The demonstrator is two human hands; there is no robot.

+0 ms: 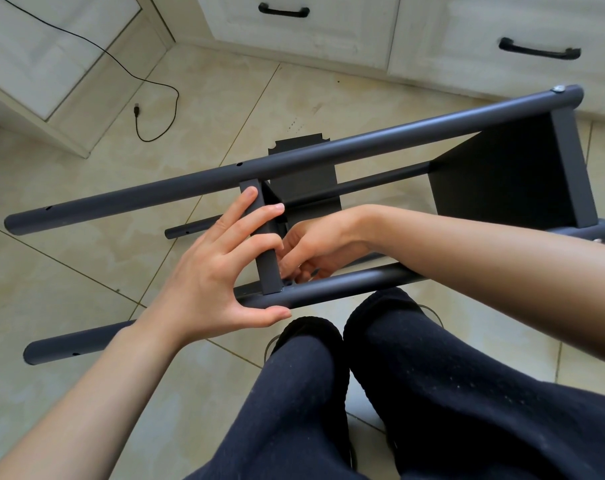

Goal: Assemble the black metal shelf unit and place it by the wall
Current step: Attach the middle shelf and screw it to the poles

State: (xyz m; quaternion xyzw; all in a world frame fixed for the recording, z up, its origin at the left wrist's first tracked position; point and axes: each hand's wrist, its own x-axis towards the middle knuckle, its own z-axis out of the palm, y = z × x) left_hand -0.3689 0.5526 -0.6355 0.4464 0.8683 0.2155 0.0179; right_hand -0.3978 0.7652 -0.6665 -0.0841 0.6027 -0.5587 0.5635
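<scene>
The black metal shelf unit lies on its side on the tiled floor, with a long far tube (329,150) and a near tube (349,282) running left to right. One shelf panel (502,174) sits fixed at the right end. A second shelf panel (267,265) stands edge-on between the tubes. My left hand (211,268) clamps it: fingers lie over the panel's edge and the thumb hooks under the near tube. My right hand (322,247) reaches in behind that panel, its fingers curled and pinching a small fastener at the joint with the near tube; the fastener is mostly hidden.
Another flat black panel (304,178) lies on the floor under the frame, and a lower tube end (186,232) pokes out left. A black cable (155,109) trails across the tiles. White cabinets (294,29) line the back. My dark-trousered legs (432,375) are just below the frame.
</scene>
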